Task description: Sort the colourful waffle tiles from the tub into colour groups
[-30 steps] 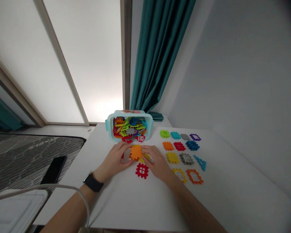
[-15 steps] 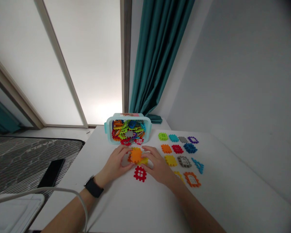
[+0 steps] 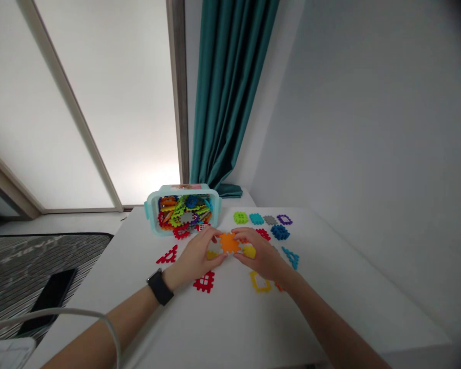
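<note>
An orange square tile with toothed edges (image 3: 229,243) is held up between my two hands above the white table. My left hand (image 3: 197,255) pinches its left side, thumb below and fingers above. On the opposite edge, my right hand (image 3: 260,256) grips it the same way. Behind the right fingers shows a yellow tile (image 3: 249,251); a bit of yellow is also visible near the left thumb. A red window tile (image 3: 204,282) lies in front of my left hand, and a red triangular piece (image 3: 168,255) beside it. A yellow frame piece (image 3: 260,282) lies below my right hand.
A light-blue bin (image 3: 149,218) full of colourful pieces lies at the back left. Beyond my right hand are a green tile (image 3: 240,218), a turquoise tile (image 3: 256,219), a purple frame (image 3: 285,219), dark-blue tiles (image 3: 280,232) and a blue triangle (image 3: 291,257). A cable (image 3: 80,311) crosses the lower left.
My view has turned to the right. Both hands have carried the orange tile rightward, towards the laid-out pieces, and the red triangle now shows left of my left hand.
</note>
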Demonstrator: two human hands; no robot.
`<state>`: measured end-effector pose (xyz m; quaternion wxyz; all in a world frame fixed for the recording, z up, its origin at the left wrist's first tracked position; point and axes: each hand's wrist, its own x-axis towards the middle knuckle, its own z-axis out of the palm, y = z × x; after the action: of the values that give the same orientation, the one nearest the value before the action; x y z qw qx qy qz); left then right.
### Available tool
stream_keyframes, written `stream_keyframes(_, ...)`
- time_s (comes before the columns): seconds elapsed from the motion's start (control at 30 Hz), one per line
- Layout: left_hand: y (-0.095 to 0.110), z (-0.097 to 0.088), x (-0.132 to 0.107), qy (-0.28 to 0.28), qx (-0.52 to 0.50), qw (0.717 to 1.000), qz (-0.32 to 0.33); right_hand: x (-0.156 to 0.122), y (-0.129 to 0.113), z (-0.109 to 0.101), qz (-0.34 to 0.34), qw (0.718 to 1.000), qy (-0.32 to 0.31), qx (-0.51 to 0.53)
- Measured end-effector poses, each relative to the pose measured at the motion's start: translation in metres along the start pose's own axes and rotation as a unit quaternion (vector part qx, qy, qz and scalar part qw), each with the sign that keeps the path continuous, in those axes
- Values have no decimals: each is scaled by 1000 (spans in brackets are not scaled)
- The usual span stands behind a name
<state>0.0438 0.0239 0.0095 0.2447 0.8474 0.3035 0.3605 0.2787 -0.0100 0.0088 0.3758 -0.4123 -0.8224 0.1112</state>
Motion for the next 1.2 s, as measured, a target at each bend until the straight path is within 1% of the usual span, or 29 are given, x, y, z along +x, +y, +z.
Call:
stream_keyframes(0.13, -6, 23, 29, -14, -24, 1000, 13, -5, 26, -20, 31, 999, 9, -22)
stream_keyframes(0.2, -13, 35, 43, -18, -29, 999, 11, -6, 43, -26, 40, 998, 14, -42)
stream_keyframes(0.27, -22, 47, 54, -32, -20, 999, 13, -6, 62, -31, 37, 997, 6, -73)
stream_keyframes(0.4, -42, 65, 69, -44, 47, 998, 14, -6, 96, -36, 51, 988, -32, -142)
stream_keyframes(0.5, -52, 73, 75, -69, 107, 992, 9, -6, 110, -35, 52, 982, -70, -169)
stream_keyframes(0.6, -57, 78, 79, -89, 125, 988, 12, -4, 115, -31, 46, 979, -89, -177)
stream_keyframes(0.73, -57, 83, 81, -106, 136, 985, 19, -2, 116, -26, 51, 980, -90, -171)
stream_keyframes(0.8, -57, 84, 81, -115, 147, 982, 20, -1, 115, -24, 58, 976, -111, -178)
stream_keyframes(0.93, -58, 85, 81, -125, 168, 978, 16, 1, 112, -26, 74, 964, -163, -196)
stream_keyframes(1.2, -59, 85, 82, -134, 182, 974, 10, 5, 115, -27, 80, 960, -190, -190)
